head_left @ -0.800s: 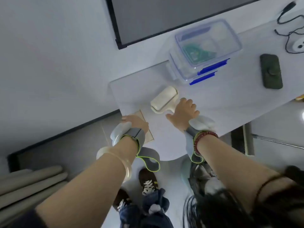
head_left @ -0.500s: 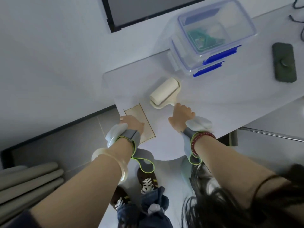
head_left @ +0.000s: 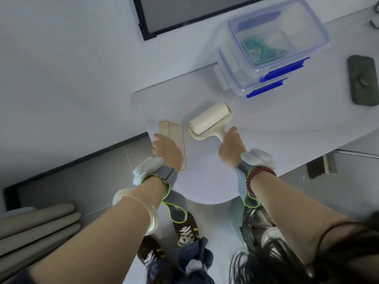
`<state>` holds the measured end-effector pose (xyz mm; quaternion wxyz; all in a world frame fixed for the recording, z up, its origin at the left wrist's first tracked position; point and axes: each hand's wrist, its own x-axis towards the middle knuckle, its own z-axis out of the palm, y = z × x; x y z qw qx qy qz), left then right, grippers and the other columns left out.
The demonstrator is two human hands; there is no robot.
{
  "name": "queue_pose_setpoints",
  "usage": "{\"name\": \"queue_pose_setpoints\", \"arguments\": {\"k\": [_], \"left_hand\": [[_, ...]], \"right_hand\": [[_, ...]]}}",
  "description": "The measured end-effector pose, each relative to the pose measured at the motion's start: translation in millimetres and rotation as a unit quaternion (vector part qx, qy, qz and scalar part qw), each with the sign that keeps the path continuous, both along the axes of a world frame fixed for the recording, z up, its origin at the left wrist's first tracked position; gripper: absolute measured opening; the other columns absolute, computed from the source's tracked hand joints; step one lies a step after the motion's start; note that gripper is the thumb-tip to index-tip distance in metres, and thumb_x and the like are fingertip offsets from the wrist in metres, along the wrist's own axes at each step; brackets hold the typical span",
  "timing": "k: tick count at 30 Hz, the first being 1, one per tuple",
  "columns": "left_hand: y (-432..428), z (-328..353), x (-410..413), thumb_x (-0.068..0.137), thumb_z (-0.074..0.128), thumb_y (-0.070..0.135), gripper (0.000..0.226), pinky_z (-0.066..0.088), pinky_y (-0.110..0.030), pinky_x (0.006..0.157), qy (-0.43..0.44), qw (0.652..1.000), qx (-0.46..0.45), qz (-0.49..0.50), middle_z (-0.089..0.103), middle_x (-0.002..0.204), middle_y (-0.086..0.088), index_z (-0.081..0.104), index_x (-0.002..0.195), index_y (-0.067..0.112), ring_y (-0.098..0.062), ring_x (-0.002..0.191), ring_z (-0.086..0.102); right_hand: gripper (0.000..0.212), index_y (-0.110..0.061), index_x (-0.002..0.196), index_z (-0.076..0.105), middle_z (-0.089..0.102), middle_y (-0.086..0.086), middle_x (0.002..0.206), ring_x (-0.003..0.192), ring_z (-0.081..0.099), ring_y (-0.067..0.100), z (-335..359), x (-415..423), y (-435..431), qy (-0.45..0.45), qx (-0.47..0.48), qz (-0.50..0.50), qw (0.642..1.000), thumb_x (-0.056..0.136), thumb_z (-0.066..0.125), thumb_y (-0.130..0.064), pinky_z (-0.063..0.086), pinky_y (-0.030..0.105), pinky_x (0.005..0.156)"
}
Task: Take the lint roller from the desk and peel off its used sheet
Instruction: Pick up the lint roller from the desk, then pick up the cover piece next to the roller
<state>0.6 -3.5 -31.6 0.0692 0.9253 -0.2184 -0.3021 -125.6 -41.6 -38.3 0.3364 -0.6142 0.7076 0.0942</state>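
Head view puts the lint roller (head_left: 210, 118) near the desk's (head_left: 287, 128) rounded front corner, its cream drum lying slantwise and pointing toward one o'clock. My right hand (head_left: 231, 147) sits at five o'clock from the drum, fingers curled round the handle (the grip looks closed, though the fingertips are hidden under the hand). My left hand (head_left: 167, 152), at eight o'clock from the roller, rests palm-down on a thin tan sheet (head_left: 174, 136) at the desk edge, fingers loosely bent and pinching nothing I can make out. Two stacked clear boxes (head_left: 272, 46) with blue clips stand at one o'clock from the roller, well apart.
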Motion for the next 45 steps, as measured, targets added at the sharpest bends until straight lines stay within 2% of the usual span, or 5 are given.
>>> {"name": "queue_pose_setpoints", "arguments": {"k": [5, 9, 19, 40, 45], "left_hand": [[-2.5, 34.9, 5.0, 0.098, 0.038, 0.028, 0.052, 0.04, -0.043, 0.096, 0.003, 0.995, -0.102, -0.007, 0.047, 0.13, -0.026, 0.027, 0.139, -0.003, -0.036, 0.121, 0.047], [-5.3, 93.1, 8.9, 0.065, 0.012, 0.077, 0.108, 0.041, -0.045, 0.09, -0.058, 0.983, -0.177, 0.004, 0.049, 0.125, -0.023, 0.031, 0.14, 0.001, -0.033, 0.117, 0.047], [-3.0, 207.7, 69.8, 0.061, 0.077, 0.053, 0.101, 0.041, -0.045, 0.091, -0.045, 0.966, -0.227, 0.116, 0.046, 0.126, -0.017, 0.03, 0.137, 0.004, -0.032, 0.118, 0.044], [137.6, 335.8, 260.1, 0.044, 0.075, 0.069, 0.122, 0.038, -0.046, 0.095, -0.131, 0.859, -0.278, 0.41, 0.043, 0.124, -0.015, 0.026, 0.139, 0.011, -0.033, 0.115, 0.042], [163.4, 339.3, 272.5, 0.058, 0.071, 0.065, 0.098, 0.04, -0.045, 0.092, -0.142, 0.869, -0.285, 0.379, 0.046, 0.12, -0.015, 0.032, 0.13, 0.01, -0.033, 0.111, 0.045]], "right_hand": [[0.015, -0.006, 0.102, 0.033, 0.048, 0.018, 0.108, 0.094, 0.05, 0.032, 43.0, -3.7, 9.5, -0.098, -0.006, 0.056, 0.994, 0.093, 0.043, 0.001, 0.041, 0.041, 0.082], [0.017, -0.002, 0.108, 0.037, 0.051, 0.021, 0.113, 0.1, 0.055, 0.035, 96.1, 5.7, 8.6, -0.132, -0.032, 0.126, 0.983, 0.093, 0.043, 0.002, 0.042, 0.043, 0.085], [0.028, -0.012, 0.122, 0.036, 0.051, 0.01, 0.118, 0.101, 0.05, 0.032, 219.6, 93.7, 3.9, -0.117, -0.109, 0.33, 0.93, 0.095, 0.043, -0.006, 0.037, 0.041, 0.083], [0.036, -0.014, 0.116, 0.037, 0.052, 0.005, 0.1, 0.087, 0.052, 0.027, 357.8, 320.1, 80.0, -0.151, -0.225, 0.654, 0.706, 0.086, 0.046, 0.005, 0.03, 0.035, 0.077], [0.037, -0.015, 0.114, 0.038, 0.053, 0.004, 0.098, 0.086, 0.052, 0.027, 363.2, 339.2, 104.0, -0.169, -0.243, 0.67, 0.681, 0.085, 0.046, 0.005, 0.027, 0.032, 0.075]]}}
